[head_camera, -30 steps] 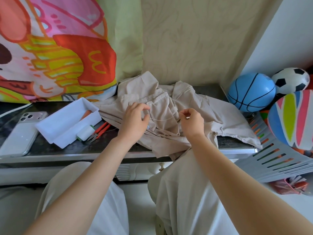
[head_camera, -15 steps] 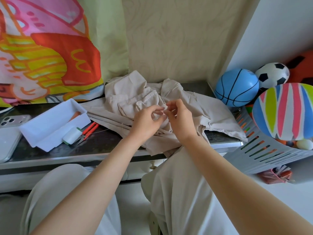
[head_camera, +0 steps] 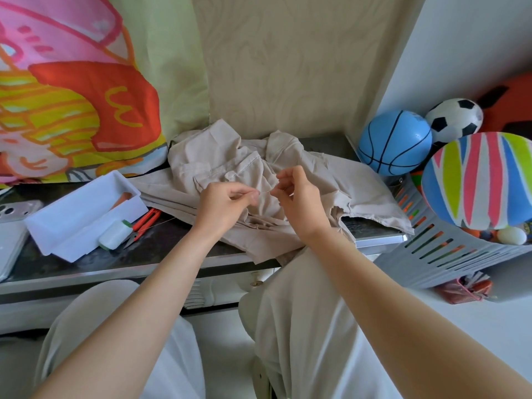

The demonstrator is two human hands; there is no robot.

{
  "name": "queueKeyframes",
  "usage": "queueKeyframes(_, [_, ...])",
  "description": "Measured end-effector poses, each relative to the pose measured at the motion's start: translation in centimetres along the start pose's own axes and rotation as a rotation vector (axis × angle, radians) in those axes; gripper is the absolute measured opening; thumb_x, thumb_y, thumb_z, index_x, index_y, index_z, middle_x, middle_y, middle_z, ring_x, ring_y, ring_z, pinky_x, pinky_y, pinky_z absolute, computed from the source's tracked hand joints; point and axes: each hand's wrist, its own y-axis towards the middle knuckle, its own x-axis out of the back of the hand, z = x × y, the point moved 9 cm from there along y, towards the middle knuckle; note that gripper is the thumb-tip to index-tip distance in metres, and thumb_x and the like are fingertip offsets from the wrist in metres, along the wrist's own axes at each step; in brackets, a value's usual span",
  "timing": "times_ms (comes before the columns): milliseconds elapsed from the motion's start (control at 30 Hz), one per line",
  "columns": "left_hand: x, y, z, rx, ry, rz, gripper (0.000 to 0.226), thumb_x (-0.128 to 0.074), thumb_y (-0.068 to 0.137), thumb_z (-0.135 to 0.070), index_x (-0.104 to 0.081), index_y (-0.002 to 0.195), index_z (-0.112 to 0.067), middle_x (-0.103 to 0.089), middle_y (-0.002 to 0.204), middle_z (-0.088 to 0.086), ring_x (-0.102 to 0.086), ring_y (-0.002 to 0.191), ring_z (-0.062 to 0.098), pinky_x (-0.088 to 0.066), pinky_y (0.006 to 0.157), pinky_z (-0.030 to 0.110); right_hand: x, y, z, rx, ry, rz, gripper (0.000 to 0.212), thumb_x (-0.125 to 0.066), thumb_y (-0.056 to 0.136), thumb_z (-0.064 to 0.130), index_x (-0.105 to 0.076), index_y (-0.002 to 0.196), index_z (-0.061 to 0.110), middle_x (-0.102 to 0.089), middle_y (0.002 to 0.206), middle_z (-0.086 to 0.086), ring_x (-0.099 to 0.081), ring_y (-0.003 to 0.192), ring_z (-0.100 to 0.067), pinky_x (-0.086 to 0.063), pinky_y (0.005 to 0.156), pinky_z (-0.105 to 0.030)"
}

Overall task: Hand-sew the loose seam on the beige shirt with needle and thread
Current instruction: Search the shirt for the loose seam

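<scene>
The beige shirt [head_camera: 288,180] lies crumpled on the dark table [head_camera: 144,254], one corner hanging over the front edge. Above its middle, my left hand [head_camera: 227,203] pinches a thin pale thread [head_camera: 266,192] between thumb and forefinger. My right hand [head_camera: 299,194] pinches the other end of that short stretch, a few centimetres to the right. The needle is too small to make out. A white spool of thread [head_camera: 115,234] with green ends lies to the left.
A white plastic tray [head_camera: 80,214] sits left of the shirt, with red-handled snips [head_camera: 145,223] beside it and a phone [head_camera: 14,214] at the far left. A grey slotted basket [head_camera: 449,249] of balls stands at the right. Patterned cloth hangs behind.
My hands met over the shirt half a second ago and have now drawn slightly apart, with the thread stretched between them. The camera view has shifted a little to the right.
</scene>
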Motion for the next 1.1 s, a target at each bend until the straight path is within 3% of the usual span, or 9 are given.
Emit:
queueKeyframes(133, [1.0,-0.2,0.0,0.021,0.019,-0.015,0.010,-0.063,0.089,-0.015,-0.070,0.082,-0.013,-0.065,0.080,-0.012,-0.060,0.077,0.002,-0.041,0.066,0.002,-0.1,0.0,-0.5,-0.025,0.010,-0.006,0.021,-0.059,0.091,0.007,-0.048,0.108,0.010,-0.054,0.081,0.010,-0.053,0.076,-0.006,-0.050,0.081,-0.030])
queueKeyframes(300, [1.5,-0.5,-0.4,0.067,-0.169,0.043,0.015,-0.056,0.093,-0.014,-0.063,0.081,-0.015,-0.062,0.080,-0.005,-0.058,0.078,-0.002,-0.039,0.066,0.000,0.7,0.4,-2.1,-0.144,0.024,-0.062,0.019,-0.057,0.093,0.008,-0.045,0.105,0.016,-0.054,0.085,0.009,-0.058,0.086,-0.013,-0.050,0.084,-0.028])
queueKeyframes(433, [2.0,-1.2,-0.2,0.081,-0.269,0.094,0.016,-0.051,0.096,-0.014,-0.059,0.081,-0.014,-0.051,0.053,-0.013,-0.052,0.053,-0.002,-0.046,0.066,0.010,0.8,0.5,-3.4,-0.224,-0.048,-0.077,0.013,-0.053,0.094,0.008,-0.047,0.102,0.017,-0.057,0.094,0.002,-0.059,0.088,-0.016,-0.052,0.079,-0.031])
queueKeyframes(500, [2.7,-1.4,0.6,0.099,-0.214,0.054,0.016,-0.053,0.095,-0.016,-0.059,0.081,-0.016,-0.050,0.046,-0.018,-0.048,0.047,-0.005,-0.039,0.055,0.008,1.1,0.5,-3.9,-0.255,-0.093,-0.096,0.011,-0.052,0.094,0.007,-0.051,0.104,0.012,-0.056,0.094,0.003,-0.056,0.088,-0.014,-0.049,0.082,-0.029])
queueKeyframes(633, [3.5,-2.0,2.2,0.101,0.036,0.020,0.011,-0.059,0.092,-0.023,-0.065,0.084,-0.020,-0.068,0.077,-0.007,-0.060,0.075,0.001,-0.039,0.066,0.015,1.2,0.7,-4.9,-0.320,-0.184,-0.088,0.009,-0.052,0.094,0.011,-0.057,0.101,0.009,-0.062,0.101,-0.005,-0.058,0.090,-0.020,-0.049,0.084,-0.034])
queueKeyframes(767, [3.6,-2.2,3.8,0.076,0.222,0.029,0.013,-0.060,0.091,-0.025,-0.066,0.083,-0.016,-0.049,0.055,-0.001,-0.046,0.056,0.013,-0.037,0.060,0.027,0.8,0.8,-5.5,-0.344,-0.297,-0.011,0.013,-0.051,0.092,0.005,-0.060,0.101,0.008,-0.062,0.108,-0.011,-0.060,0.091,-0.025,-0.051,0.084,-0.037])
queueKeyframes(833, [3.5,-2.6,4.9,0.062,0.398,0.063,0.013,-0.057,0.092,-0.027,-0.062,0.082,-0.020,-0.046,0.057,-0.009,-0.045,0.056,0.007,-0.035,0.055,0.027,-0.6,0.8,-4.4,-0.242,-0.447,0.112,0.028,-0.048,0.090,-0.004,-0.060,0.113,0.007,-0.055,0.124,-0.011,-0.059,0.100,-0.027,-0.049,0.087,-0.035])
queueKeyframes(967, [2.4,-3.9,8.0,0.052,0.487,0.163,0.011,-0.053,0.095,-0.025,-0.056,0.084,-0.024,-0.056,0.066,-0.008,-0.055,0.066,0.007,-0.044,0.061,0.031,-5.8,-1.9,1.5,0.293,-0.632,0.323,0.051,-0.048,0.090,-0.001,-0.042,0.138,0.015,-0.034,0.148,0.000,-0.041,0.129,-0.021,-0.048,0.091,-0.033])
queueKeyframes(1100, [2.8,-4.0,9.0,0.019,0.412,0.131,0.011,-0.054,0.094,-0.017,-0.055,0.083,-0.019,-0.052,0.067,-0.006,-0.053,0.065,0.013,-0.043,0.061,0.033,-10.1,-4.2,1.2,0.385,-0.695,0.544,0.050,-0.047,0.097,0.016,-0.031,0.145,0.019,-0.035,0.145,0.000,-0.042,0.125,-0.021,-0.037,0.095,-0.027])
